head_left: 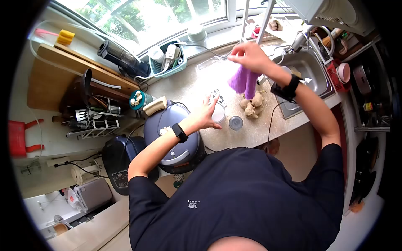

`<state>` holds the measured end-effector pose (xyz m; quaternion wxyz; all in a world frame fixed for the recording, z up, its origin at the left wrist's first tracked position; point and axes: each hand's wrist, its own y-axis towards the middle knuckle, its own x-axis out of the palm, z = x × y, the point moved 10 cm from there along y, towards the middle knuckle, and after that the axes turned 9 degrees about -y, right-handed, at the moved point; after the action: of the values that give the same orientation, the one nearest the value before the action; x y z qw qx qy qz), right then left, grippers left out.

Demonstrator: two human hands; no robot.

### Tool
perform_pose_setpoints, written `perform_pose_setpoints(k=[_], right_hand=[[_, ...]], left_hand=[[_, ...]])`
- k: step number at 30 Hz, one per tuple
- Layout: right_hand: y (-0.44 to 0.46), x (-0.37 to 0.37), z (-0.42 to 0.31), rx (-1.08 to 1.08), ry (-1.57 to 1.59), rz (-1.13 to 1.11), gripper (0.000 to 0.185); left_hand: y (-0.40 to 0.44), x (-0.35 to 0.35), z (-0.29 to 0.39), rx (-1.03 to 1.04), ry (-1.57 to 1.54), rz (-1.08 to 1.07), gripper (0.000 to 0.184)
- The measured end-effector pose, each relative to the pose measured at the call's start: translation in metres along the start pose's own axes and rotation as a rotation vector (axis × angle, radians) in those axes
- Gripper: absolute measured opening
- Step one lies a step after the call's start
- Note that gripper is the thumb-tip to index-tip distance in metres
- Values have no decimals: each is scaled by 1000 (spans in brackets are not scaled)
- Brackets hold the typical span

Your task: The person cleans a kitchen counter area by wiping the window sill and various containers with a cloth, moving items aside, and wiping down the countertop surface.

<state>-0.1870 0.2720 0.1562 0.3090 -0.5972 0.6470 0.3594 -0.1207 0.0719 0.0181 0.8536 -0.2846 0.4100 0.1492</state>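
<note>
My right hand [251, 57] is raised over the back of the counter, its fingers pinched on a purple cloth [243, 81] that hangs down from them. Pieces of ginger [252, 104] lie just below the cloth. With fingers spread, my left hand [204, 113] is at a white round container [218, 113]; whether it touches the container I cannot tell. A small clear jar [235, 123] stands to the right of that container. Behind my left hand lies a dark-spotted item [217, 97], partly hidden by the fingers.
A blue rice cooker [173, 138] stands at the counter's left, near my left forearm. A teal basket [168, 71] of items sits by the window. The metal sink [316, 75] is at the right. A black cable [273, 121] crosses the counter [259, 134].
</note>
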Motion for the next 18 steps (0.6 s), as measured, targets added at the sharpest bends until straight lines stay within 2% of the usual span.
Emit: perform_pose_setpoints(k=[3, 5, 9, 13, 16, 18], right_hand=[[-28, 54, 23, 26, 56, -106, 25], [-43, 82, 29, -26, 9, -99, 22], [-71, 143, 36, -149, -125, -242, 22], [-103, 179, 22, -310, -302, -223, 39], [-112, 212, 21, -318, -212, -306, 64], [-106, 212, 19, -276, -103, -356, 74]], left_hand=[[0, 22, 7, 122, 52, 69, 118], [2, 24, 12, 166, 86, 112, 111], [8, 26, 12, 220, 138, 189, 98], [9, 23, 15, 202, 116, 166, 92], [12, 17, 15, 190, 88, 184, 90], [12, 5, 15, 167, 58, 199, 91]])
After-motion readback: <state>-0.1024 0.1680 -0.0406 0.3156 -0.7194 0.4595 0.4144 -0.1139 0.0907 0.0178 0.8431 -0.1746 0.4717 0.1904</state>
